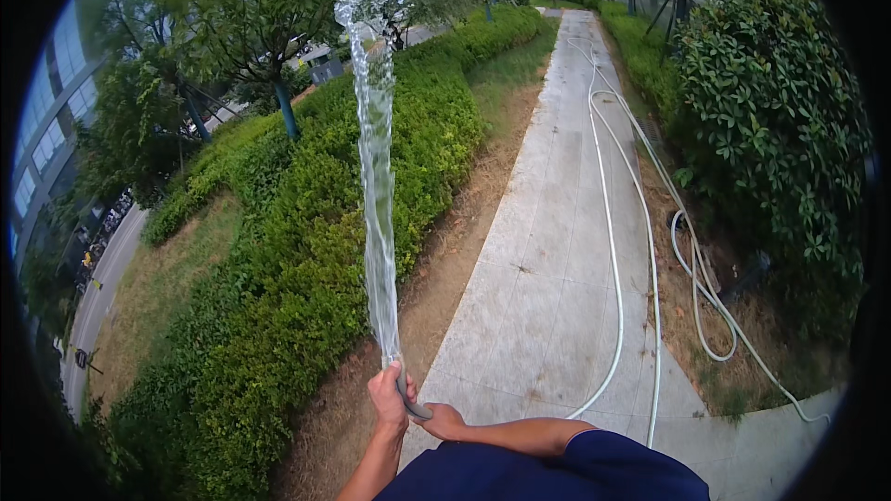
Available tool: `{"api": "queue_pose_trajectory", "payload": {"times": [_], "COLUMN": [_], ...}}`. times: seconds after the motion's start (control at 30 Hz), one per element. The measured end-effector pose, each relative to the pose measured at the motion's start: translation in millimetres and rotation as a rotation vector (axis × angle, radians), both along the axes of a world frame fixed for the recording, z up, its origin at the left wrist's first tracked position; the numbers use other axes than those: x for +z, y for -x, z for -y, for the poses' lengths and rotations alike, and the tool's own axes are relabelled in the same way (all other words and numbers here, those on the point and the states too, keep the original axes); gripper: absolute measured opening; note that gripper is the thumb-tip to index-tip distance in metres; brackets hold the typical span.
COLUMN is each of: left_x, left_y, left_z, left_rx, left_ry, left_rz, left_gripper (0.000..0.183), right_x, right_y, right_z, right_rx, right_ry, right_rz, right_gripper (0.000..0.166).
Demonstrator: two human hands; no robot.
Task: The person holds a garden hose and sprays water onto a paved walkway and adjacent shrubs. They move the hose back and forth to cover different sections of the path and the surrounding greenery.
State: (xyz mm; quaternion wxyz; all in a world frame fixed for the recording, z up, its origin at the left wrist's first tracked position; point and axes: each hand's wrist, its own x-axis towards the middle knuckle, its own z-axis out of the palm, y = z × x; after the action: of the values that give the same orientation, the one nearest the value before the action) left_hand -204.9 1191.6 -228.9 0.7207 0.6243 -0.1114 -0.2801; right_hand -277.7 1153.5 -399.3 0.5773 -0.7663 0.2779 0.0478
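My left hand (391, 395) is closed around the end of a grey garden hose (402, 390), near its mouth, with the thumb up at the opening. A thick stream of water (379, 223) leaves the hose and rises over the hedge towards the trees. Just behind, at the right, my right hand (443, 422) grips the same hose where it bends near my dark blue shirt. A trimmed green hedge (299, 278) stands to the left of the stream. How the held hose joins the pale lengths on the path is hidden by my body.
Pale hose lengths (616, 278) run along the paved path (550, 223) at the right, with a loose loop (717, 355) on the soil beside it. A dense leafy bush (779, 125) borders the right side. Trees (285, 104) rise behind the hedge; a drain grate (649, 129) lies beside the path.
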Motion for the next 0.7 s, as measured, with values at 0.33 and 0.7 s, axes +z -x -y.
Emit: {"api": "queue_pose_trajectory", "payload": {"times": [0.33,0.7], "left_x": [6,10], "left_y": [8,10], "left_z": [-13,-29], "left_rx": [0.048,0.135], "left_ry": [-0.013,-0.014], "left_rz": [0.012,-0.055], "left_gripper": [0.04,0.036], "right_x": [5,10], "right_y": [1,2], "right_z": [-6,-14], "right_rx": [0.049,0.12], "right_ry": [0.091,0.073], "right_rz": [0.031,-0.002], "right_gripper": [0.042,0.037]}}
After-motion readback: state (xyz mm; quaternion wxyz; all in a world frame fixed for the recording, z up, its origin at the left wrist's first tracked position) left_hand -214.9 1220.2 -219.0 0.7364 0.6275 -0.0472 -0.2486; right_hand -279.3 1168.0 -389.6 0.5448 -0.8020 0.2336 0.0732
